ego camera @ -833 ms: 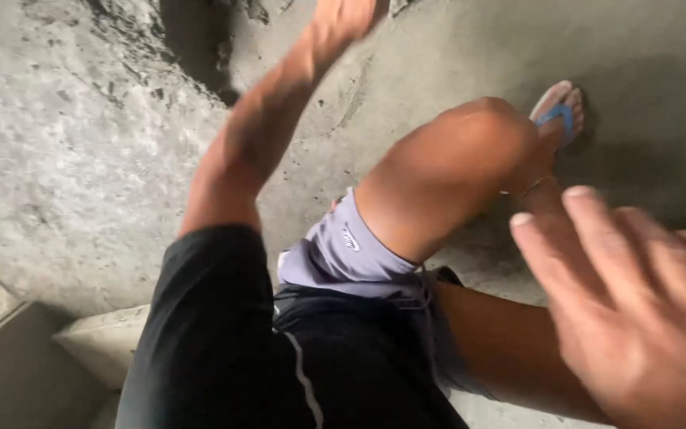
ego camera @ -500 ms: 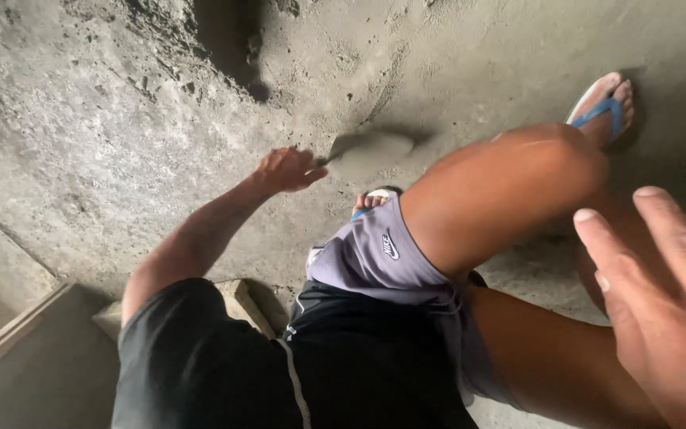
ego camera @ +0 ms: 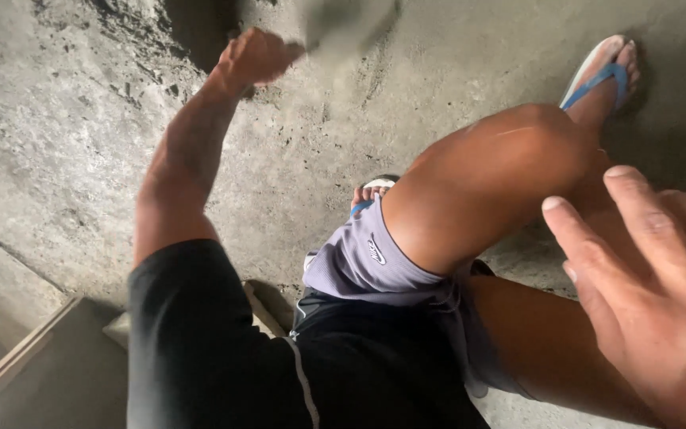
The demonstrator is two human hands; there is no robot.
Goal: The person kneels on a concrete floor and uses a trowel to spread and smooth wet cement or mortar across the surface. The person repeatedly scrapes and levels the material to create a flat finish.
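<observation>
My left hand (ego camera: 254, 56) is stretched out to the top of the view, fingers curled in a fist on a flat grey tool (ego camera: 351, 22) that is blurred by motion, just above the rough wet concrete surface (ego camera: 65, 119). My right hand (ego camera: 653, 294) hovers close to the camera at the lower right, fingers spread and holding nothing, beside my bent right knee (ego camera: 502, 175). I am crouched, in a black shirt and grey shorts (ego camera: 367, 262).
My feet wear white sandals with blue straps, one at the top right (ego camera: 601, 71) and one under my knee (ego camera: 371, 195). A pale block (ego camera: 260, 310) lies beneath me. A wooden board edge (ego camera: 17, 357) runs along the lower left.
My left arm pulled back toward me, then swung up and forward again with the grey tool. My right hand stayed open at the lower right, shifting slightly.
</observation>
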